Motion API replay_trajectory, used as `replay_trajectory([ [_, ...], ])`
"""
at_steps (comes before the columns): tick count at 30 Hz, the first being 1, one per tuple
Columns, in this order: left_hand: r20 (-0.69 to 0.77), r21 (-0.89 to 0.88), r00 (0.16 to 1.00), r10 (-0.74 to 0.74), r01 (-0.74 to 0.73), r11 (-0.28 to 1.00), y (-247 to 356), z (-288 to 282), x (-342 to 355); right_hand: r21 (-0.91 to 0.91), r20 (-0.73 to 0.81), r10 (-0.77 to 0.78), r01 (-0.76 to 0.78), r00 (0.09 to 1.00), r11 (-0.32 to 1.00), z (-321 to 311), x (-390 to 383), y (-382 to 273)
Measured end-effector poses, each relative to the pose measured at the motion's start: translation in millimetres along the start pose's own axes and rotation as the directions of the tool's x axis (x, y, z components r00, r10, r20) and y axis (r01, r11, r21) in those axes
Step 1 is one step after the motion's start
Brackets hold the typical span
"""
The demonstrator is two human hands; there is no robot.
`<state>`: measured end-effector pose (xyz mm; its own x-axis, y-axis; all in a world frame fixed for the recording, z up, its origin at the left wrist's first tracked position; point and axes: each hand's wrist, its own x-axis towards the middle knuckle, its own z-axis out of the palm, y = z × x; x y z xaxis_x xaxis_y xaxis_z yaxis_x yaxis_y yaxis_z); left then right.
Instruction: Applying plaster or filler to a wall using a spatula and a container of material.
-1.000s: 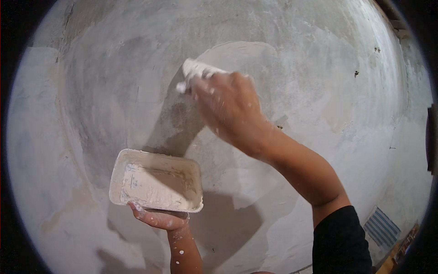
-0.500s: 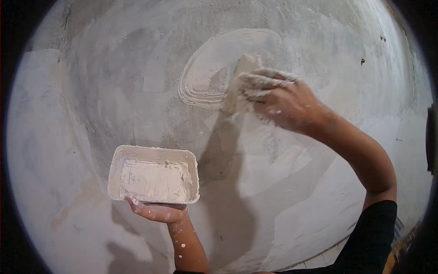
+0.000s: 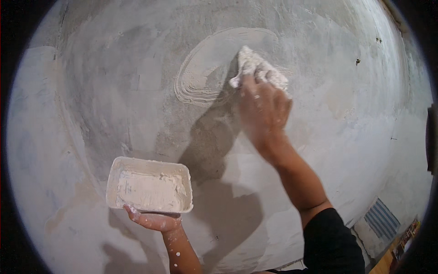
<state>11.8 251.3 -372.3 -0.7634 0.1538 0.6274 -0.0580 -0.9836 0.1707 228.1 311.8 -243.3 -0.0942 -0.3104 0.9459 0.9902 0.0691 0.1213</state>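
My left hand holds a rectangular plastic tub from below, its thumb along the near side. The open top faces me, showing pale, creamy putty spread over the bottom and sides. Farther up, my right hand grips a flat spreader thickly coated in putty. Its full shape is hidden by the fingers and coating. The spreader is at the grey wall, over the right part of a curved patch of wet putty with ridged edges. Putty smears mark both hands.
Shadows of my arms and the tub fall on the wall. A small hole and a short nail-like piece show at right. A striped blue-grey panel lies low at right, near mixed items at the edge.
My right hand has turned so its fingers point up the wall, and the forearm has swung inward and down. The tub in my left hand has dropped slightly and shifted a little left.
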Motion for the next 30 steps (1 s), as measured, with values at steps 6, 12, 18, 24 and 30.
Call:
replay_trajectory([
  [6,-0.16,-0.083,0.974,-0.159,0.147,0.986,10,6,-3,0.156,0.272,-0.163,0.123,0.948,0.98,6,-15,-53],
  [12,-0.201,-0.103,0.967,-0.158,0.14,0.985,19,5,0,0.484,0.294,-0.437,0.261,0.85,0.835,-26,-67,-52],
  [18,-0.21,-0.016,0.957,-0.202,0.203,0.979,27,34,-9,0.642,0.288,-0.508,0.229,0.812,0.731,-50,-66,-22],
  [24,0.008,-0.066,0.898,-0.44,0.439,0.896,48,17,-8,0.478,0.192,-0.197,0.084,0.961,0.874,-64,21,15],
  [30,0.031,-0.088,0.857,-0.514,0.514,0.853,35,-2,-2,0.245,0.171,0.042,-0.084,0.984,0.966,-35,55,8],
])
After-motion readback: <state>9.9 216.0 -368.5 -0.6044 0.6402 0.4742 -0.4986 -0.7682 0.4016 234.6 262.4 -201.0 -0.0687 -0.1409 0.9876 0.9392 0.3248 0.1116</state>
